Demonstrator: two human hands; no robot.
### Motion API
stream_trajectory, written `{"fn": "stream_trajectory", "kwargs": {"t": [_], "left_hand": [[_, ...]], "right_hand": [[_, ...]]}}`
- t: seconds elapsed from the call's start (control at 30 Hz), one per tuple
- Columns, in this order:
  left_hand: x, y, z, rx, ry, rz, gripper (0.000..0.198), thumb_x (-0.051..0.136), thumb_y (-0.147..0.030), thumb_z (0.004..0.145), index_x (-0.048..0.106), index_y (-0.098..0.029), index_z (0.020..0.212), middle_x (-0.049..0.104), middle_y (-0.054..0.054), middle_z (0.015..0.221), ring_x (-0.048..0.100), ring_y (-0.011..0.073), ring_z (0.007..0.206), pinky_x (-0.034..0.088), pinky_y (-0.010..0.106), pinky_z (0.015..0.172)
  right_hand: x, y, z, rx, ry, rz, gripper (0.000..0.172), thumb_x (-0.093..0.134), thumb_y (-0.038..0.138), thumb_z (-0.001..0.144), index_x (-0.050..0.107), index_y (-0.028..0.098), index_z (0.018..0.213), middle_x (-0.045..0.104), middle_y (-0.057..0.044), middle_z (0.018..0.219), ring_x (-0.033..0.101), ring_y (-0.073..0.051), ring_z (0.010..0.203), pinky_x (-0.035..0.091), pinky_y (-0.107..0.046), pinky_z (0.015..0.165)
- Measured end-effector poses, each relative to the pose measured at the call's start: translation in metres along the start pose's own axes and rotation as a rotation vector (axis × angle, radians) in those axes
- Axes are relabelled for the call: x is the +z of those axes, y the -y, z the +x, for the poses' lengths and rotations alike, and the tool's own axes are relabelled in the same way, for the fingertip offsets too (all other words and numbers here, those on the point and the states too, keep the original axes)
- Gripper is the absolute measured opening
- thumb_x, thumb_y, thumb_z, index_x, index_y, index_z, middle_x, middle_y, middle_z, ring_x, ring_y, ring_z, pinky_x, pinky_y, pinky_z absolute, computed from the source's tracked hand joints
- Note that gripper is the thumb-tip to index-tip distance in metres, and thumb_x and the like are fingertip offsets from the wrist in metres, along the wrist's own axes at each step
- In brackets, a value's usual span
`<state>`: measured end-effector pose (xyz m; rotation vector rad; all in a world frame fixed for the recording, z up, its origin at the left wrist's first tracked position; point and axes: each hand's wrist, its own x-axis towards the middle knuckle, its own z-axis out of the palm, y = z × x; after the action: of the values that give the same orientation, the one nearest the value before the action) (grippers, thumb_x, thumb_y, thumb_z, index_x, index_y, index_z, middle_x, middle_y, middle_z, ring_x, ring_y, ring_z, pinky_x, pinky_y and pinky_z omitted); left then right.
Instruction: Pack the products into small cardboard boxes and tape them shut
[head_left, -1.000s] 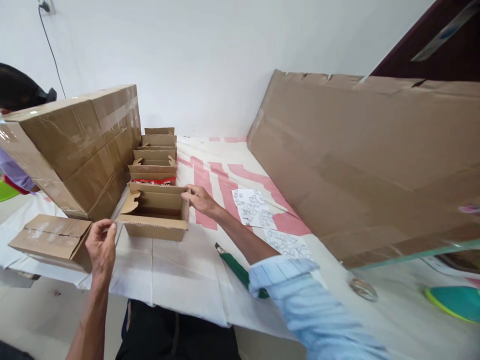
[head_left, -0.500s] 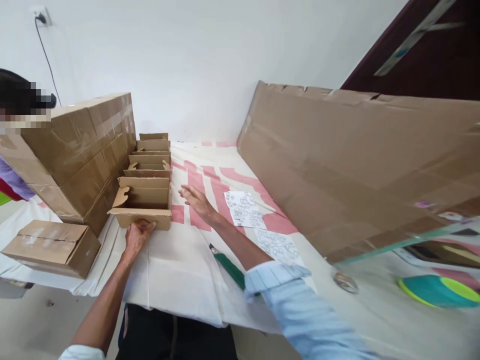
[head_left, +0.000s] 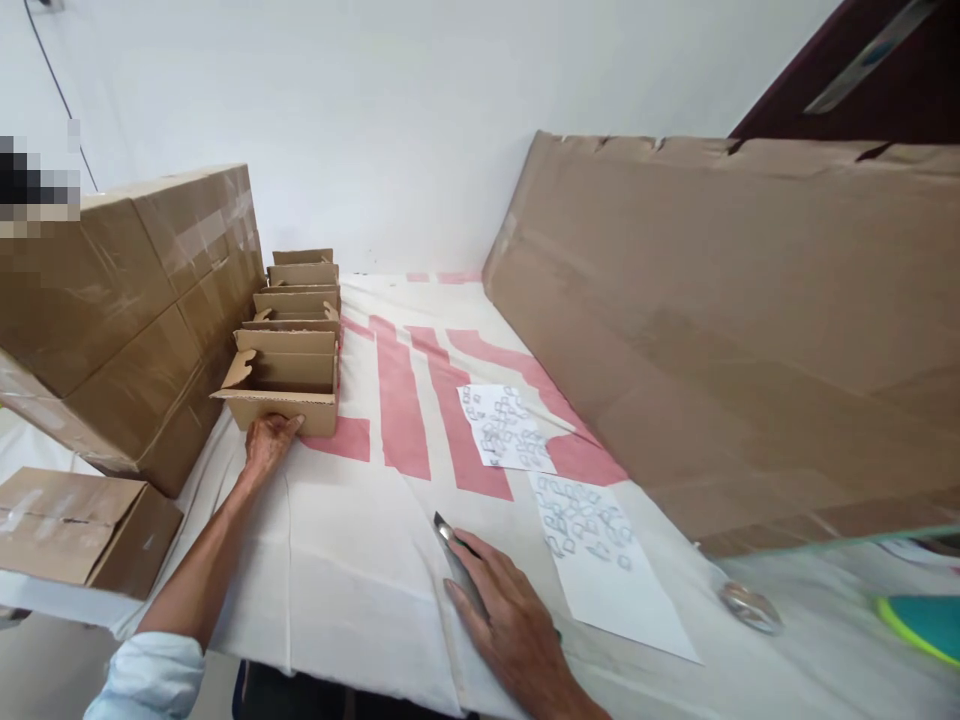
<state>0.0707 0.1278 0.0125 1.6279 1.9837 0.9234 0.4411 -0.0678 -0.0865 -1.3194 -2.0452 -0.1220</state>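
My left hand (head_left: pixel 266 443) rests with curled fingers against the front wall of the nearest open cardboard box (head_left: pixel 279 393), the first in a row of several open boxes (head_left: pixel 298 290) running back to the wall. My right hand (head_left: pixel 504 620) lies near the table's front edge over a utility knife (head_left: pixel 453 547), whose metal tip sticks out past the fingers. The fingers are bent round the knife's handle, which is mostly hidden.
Large taped cartons (head_left: pixel 127 300) stand at the left, with a smaller closed box (head_left: pixel 71 525) in front. A big cardboard sheet (head_left: pixel 735 320) leans at the right. Two printed sheets (head_left: pixel 506 428) (head_left: pixel 592 530) lie on the white and red cloth. A tape roll (head_left: pixel 750 607) lies at right.
My right hand has come back from beside the open box to the knife near the front edge. My left hand stays at the box front, which has slid farther away.
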Motion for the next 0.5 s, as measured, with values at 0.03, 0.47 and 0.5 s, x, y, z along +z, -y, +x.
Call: {"fn": "stream_trajectory", "kwargs": {"t": [0.03,0.47,0.5], "left_hand": [[0.003,-0.003,0.008,-0.001,-0.003,0.003,0.048,0.066,-0.062,0.088,0.071,-0.022,0.062,0.074,0.006,0.066,0.070,0.0264,0.072,0.046,0.034,0.068],[0.040,-0.030,0.097,0.010,-0.022,0.034,0.047,0.061,-0.060,0.096,0.078,-0.021,0.077,0.082,0.014,0.089,0.076,0.0338,0.099,0.054,0.041,0.088],[0.041,-0.033,0.100,0.024,-0.010,0.028,0.046,0.060,-0.059,0.099,0.080,-0.020,0.082,0.082,0.014,0.094,0.076,0.0338,0.102,0.055,0.042,0.090]], "right_hand": [[0.000,0.001,0.000,-0.010,-0.013,-0.021,0.039,0.058,0.032,0.108,0.063,0.023,0.146,0.073,-0.012,0.140,0.071,-0.027,0.123,0.060,-0.042,0.099],[-0.003,0.007,0.010,-0.033,-0.081,-0.065,0.032,0.057,0.026,0.108,0.068,0.019,0.138,0.076,-0.013,0.134,0.073,-0.025,0.116,0.058,-0.038,0.096],[-0.002,0.007,0.009,-0.033,-0.086,-0.063,0.033,0.057,0.026,0.108,0.068,0.019,0.138,0.076,-0.013,0.134,0.074,-0.025,0.115,0.058,-0.039,0.096]]}}
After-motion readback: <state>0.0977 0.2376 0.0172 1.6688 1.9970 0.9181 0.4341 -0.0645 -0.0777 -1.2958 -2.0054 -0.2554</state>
